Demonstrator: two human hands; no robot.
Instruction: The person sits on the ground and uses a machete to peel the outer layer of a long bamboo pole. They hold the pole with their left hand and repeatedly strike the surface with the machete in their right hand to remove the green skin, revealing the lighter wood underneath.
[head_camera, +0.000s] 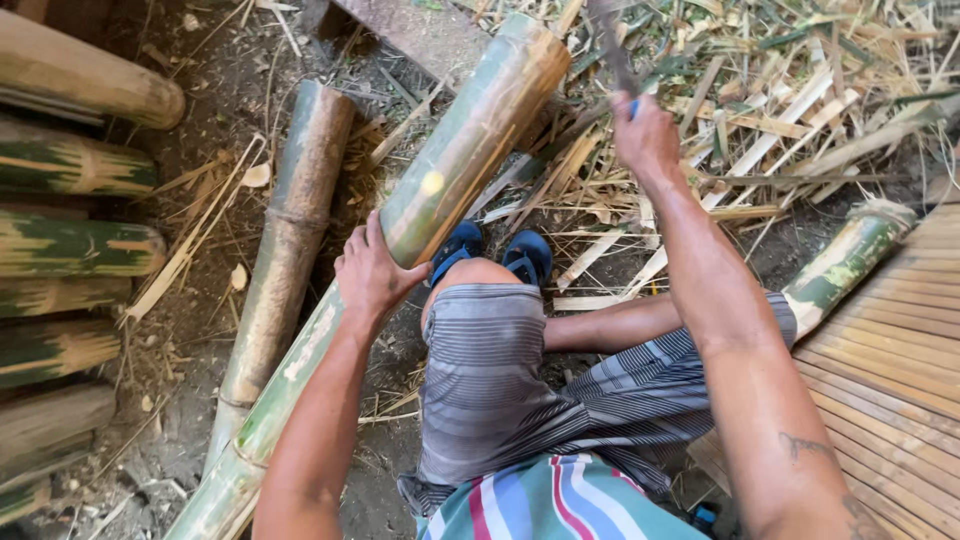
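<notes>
A long green bamboo pole (440, 190) lies slantwise across the dirt ground (190, 340), its long axis running from the near left edge of the view up and away to its cut end near the top centre, so it passes just to the left of the seated person's bent knee and blue sandals (495, 252). The left hand (372, 275) is the nearer one: it is wrapped around the pole about midway along, fingers curled over the upper side, steadying it. The right hand (645, 135) is raised well apart from the left, above and to the right of the pole's far end, clenched on the handle of a dark blade (612, 45) that is blurred and points upward. The pole is smooth, mottled green and yellow-brown, with pale scraped patches and a visible node ring. Split bamboo strips (780, 110) litter the ground beyond it, and other poles (75, 245) lie stacked at the left edge.
</notes>
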